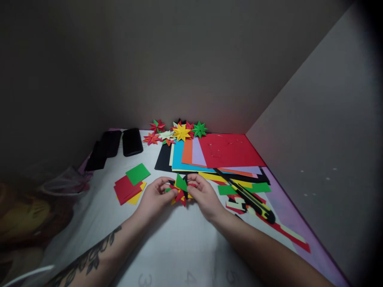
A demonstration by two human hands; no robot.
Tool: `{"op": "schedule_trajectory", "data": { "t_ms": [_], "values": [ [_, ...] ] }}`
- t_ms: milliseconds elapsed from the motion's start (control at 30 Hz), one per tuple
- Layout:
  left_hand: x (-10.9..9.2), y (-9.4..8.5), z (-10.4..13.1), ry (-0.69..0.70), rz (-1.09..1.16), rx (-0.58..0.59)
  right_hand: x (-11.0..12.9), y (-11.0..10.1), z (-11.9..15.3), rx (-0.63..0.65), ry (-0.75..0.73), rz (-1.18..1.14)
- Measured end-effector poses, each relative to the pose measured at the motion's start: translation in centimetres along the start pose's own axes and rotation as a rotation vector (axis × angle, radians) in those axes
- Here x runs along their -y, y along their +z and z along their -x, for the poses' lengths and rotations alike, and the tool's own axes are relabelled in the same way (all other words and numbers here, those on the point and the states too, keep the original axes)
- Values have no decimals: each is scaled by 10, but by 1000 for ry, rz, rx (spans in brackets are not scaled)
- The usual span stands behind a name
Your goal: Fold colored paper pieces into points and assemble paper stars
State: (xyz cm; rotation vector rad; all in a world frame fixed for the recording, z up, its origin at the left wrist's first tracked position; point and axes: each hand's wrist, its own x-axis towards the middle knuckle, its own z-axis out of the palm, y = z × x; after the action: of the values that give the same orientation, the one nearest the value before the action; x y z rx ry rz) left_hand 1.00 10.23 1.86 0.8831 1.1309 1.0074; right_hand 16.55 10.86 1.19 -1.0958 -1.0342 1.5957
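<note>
Between both hands is a folded paper star (181,189) with green, red, yellow and black points, held just above the white table cover. My left hand (158,193) pinches its left side between thumb and fingers. On the other side, my right hand (204,195) grips the star with thumb and fingertips near a green point. The fingers hide part of the star. Left of my left hand lie a green paper square (138,174), red paper squares (127,189) and a yellow one (134,197) under them.
Finished paper stars (181,132) cluster along the back wall. Coloured sheets (230,151) are stacked before them. A yellow-and-black box cutter (253,201) rests on paper strips (227,190) at right. A dark phone (132,142) lies back left, and a clear plastic bag (64,181) sits left.
</note>
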Motion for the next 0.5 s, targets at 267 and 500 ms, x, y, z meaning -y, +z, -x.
{"op": "schedule_trajectory", "data": {
  "t_ms": [267, 500],
  "values": [
    [-8, 2, 3, -40, -107, 32, -8, -8, -6, -5, -194, 256],
    [-10, 3, 5, -24, -82, 120, -8, -15, -4, 55, -519, 429]
  ]
}}
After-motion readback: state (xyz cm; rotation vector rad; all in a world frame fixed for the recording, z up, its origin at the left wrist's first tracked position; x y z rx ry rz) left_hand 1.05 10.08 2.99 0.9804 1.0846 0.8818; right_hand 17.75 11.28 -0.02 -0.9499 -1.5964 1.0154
